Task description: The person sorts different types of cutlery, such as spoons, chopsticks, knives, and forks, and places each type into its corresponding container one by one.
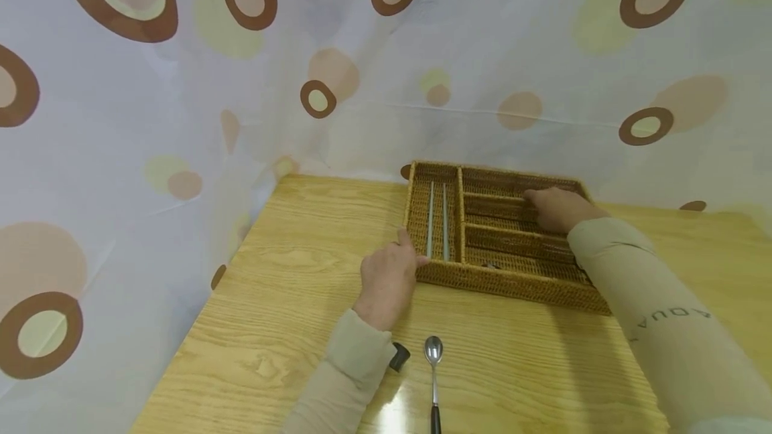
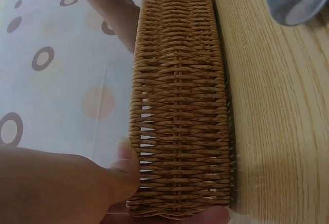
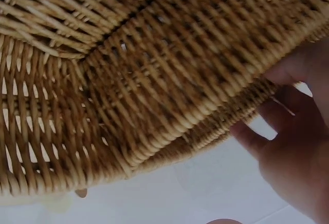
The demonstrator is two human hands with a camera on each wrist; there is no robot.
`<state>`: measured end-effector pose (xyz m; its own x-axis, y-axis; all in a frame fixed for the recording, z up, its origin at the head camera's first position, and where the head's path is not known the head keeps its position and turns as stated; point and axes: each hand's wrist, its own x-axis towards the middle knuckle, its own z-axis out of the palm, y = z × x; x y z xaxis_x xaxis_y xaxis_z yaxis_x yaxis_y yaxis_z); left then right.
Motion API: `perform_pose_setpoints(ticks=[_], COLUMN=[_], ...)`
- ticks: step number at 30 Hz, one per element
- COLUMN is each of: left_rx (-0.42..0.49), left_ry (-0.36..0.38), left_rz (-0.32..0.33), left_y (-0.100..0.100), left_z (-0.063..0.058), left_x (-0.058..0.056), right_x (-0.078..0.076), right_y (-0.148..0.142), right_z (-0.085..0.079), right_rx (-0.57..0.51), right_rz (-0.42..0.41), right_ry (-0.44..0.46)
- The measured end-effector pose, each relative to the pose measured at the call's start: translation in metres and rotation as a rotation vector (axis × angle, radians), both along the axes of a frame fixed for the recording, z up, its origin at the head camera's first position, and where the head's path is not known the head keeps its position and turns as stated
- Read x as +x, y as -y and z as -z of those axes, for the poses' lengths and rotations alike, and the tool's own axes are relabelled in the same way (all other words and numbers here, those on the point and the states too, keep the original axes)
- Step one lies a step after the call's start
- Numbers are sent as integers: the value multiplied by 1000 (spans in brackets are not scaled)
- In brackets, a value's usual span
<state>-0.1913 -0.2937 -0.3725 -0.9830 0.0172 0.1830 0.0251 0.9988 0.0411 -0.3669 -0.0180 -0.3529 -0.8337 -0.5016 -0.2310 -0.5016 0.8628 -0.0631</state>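
A wicker cutlery tray with several compartments lies on the wooden table. My left hand holds its front left corner; in the left wrist view the thumb presses the rim and a finger curls round the end. Inside the right part of the tray, my right hand grips a woven divider, its thumb and fingers on either side in the right wrist view. Two thin grey chopsticks lie in the long left compartment. A small metal piece shows in the front compartment, mostly hidden by the wall.
In front of the tray lies a spoon with a dark handle. A spotted curtain-like sheet hangs along the back and left of the table. A small black object sits by the left cuff.
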Motion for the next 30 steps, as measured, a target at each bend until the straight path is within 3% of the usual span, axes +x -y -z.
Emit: perform_pose_setpoints(ticks=[3,9,13,17,22,25,30], left_rx=[16,46,68,82,96,100,108], left_ry=[9,48,62,58,68,66,56], left_rz=[0,-4,-6,8,13,18,30], left_y=[0,2,2,1,1,1,0], left_z=[0,-1,-1,-1,-1,-1,-1], left_x=[0,-1,-1,0,1,2,2], right_x=[4,22,53,100,168,206,246], right_y=[2,13,28,45,64,75,87], right_z=[-7,-25,-28,-25,-16,-5,20], right_rx=[10,-110,-310,-466,-530,-546,-499], right_rz=[-8,-100,-234,-379,-520,-568,-657], right_ry=[-46,-314,-479,-569,-526,-450,-315])
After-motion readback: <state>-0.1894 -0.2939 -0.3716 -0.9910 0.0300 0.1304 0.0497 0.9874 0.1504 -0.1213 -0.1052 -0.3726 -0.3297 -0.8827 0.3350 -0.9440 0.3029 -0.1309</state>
